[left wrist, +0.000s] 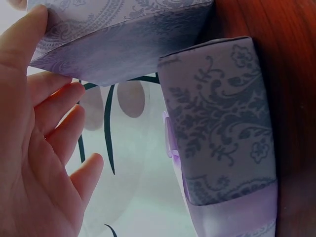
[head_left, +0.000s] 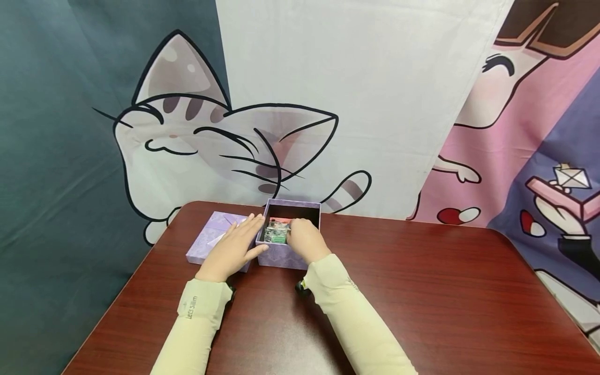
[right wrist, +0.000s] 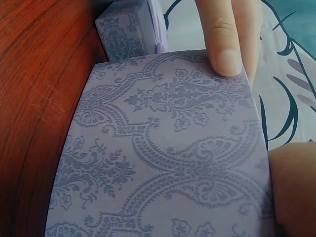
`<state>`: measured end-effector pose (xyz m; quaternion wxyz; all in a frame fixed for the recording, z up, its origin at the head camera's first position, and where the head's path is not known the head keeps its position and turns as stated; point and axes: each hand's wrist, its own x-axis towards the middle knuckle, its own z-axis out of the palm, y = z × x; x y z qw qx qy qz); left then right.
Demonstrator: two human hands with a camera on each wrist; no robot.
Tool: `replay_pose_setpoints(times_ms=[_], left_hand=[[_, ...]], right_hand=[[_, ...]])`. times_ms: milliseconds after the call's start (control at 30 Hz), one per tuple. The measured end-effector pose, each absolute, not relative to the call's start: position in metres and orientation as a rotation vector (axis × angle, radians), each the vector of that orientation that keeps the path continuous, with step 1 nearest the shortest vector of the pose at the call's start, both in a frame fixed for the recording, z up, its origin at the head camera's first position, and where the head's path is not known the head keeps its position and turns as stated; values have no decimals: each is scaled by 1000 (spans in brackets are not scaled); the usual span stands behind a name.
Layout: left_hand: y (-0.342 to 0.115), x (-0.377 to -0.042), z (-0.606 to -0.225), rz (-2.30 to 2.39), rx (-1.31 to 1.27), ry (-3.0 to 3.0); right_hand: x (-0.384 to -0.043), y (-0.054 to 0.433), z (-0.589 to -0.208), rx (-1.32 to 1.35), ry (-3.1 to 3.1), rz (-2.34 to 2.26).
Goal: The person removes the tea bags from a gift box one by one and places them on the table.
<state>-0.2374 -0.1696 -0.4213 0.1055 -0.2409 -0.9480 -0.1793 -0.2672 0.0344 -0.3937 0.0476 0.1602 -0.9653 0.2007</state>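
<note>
A lidless lavender box (head_left: 281,257) with a paisley pattern and dark inside stands on the table. Small flat items (head_left: 276,232) with red, grey and green parts lie in it; their kind is unclear. My right hand (head_left: 307,239) reaches over the box's front right side, its fingertips hidden inside. Along the left rim lies my left hand (head_left: 234,247), fingers extended, its thumb touching the front wall of the box (right wrist: 163,148). The left wrist view shows this left hand (left wrist: 44,123) with relaxed fingers beside the box (left wrist: 123,54).
Left of the box, partly under my left hand in the head view, lies the lavender lid (head_left: 206,242), with a ribbon (left wrist: 237,212) around it. A reddish-brown table (head_left: 422,291) extends to the right. Behind it hangs a cloth (head_left: 375,104) with cartoon animals.
</note>
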Motion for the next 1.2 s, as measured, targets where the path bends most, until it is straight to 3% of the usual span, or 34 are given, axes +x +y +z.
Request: replay_pose_setpoints(times_ms=[1200], left_hand=[[-171,-240,-424,-571,-701,-2827]], right_hand=[[-264,38,-400,467,-2778,865]])
